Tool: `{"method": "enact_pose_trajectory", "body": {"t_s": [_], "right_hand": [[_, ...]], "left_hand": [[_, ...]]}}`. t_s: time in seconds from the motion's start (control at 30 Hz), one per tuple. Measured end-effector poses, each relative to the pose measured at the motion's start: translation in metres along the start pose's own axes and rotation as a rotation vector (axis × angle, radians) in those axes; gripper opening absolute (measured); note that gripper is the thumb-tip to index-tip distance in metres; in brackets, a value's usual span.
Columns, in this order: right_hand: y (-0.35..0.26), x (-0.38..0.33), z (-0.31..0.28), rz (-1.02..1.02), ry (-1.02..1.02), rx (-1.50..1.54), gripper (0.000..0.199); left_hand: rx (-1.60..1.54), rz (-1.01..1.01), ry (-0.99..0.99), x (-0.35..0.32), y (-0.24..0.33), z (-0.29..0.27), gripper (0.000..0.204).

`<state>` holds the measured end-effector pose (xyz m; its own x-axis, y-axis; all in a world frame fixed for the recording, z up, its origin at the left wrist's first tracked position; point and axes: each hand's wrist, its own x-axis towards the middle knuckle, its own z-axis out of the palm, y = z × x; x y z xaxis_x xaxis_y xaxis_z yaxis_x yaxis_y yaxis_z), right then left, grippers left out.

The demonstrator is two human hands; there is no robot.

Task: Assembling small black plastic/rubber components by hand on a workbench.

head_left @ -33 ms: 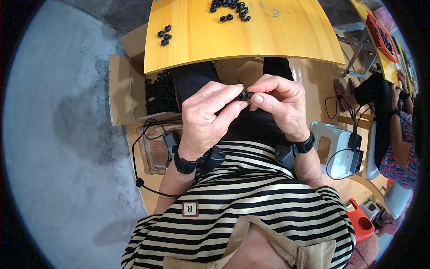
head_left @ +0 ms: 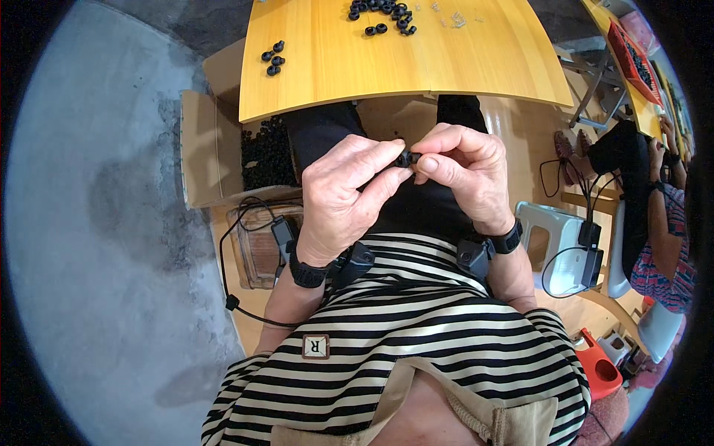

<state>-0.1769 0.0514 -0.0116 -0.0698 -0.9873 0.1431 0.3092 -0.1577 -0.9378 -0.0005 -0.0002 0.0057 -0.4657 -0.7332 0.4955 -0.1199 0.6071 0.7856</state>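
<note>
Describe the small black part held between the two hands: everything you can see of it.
The small black part is mostly hidden by fingers. What shows is dark, rounded and matte, rubber-like in look, much like the black rings lying on the wooden table. It is held above the lap, below the table edge, pinched by the left hand on one side and the right hand on the other. Its full shape cannot be made out.

I see both hands raised together over my lap, forearms entering from below. My left hand (head_left: 343,195) and right hand (head_left: 462,172) meet fingertip to fingertip, pinched shut, a dark band on each wrist.
</note>
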Motion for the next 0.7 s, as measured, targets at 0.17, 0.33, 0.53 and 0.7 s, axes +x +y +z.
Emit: {"method": "enact_pose_trajectory", "body": {"t_s": [0.17, 0.33, 0.53, 0.7], "right_hand": [[0.0039, 0.0011, -0.0007, 0.007, -0.008, 0.065, 0.01], [0.0053, 0.0015, 0.0001, 0.009, 0.004, 0.049, 0.011], [0.0073, 0.0006, 0.0017, 0.013, 0.025, 0.059, 0.011], [0.0076, 0.0018, 0.0015, -0.002, 0.022, -0.01, 0.011]], "left_hand": [[0.024, 0.041, 0.016, -0.0005, -0.0012, 0.0013, 0.033], [0.108, 0.126, 0.026, 0.0006, -0.0028, 0.0013, 0.033], [0.143, 0.157, 0.044, 0.0002, -0.002, 0.0028, 0.033], [0.179, 0.167, 0.05, 0.0001, -0.0013, 0.0027, 0.033]]}}
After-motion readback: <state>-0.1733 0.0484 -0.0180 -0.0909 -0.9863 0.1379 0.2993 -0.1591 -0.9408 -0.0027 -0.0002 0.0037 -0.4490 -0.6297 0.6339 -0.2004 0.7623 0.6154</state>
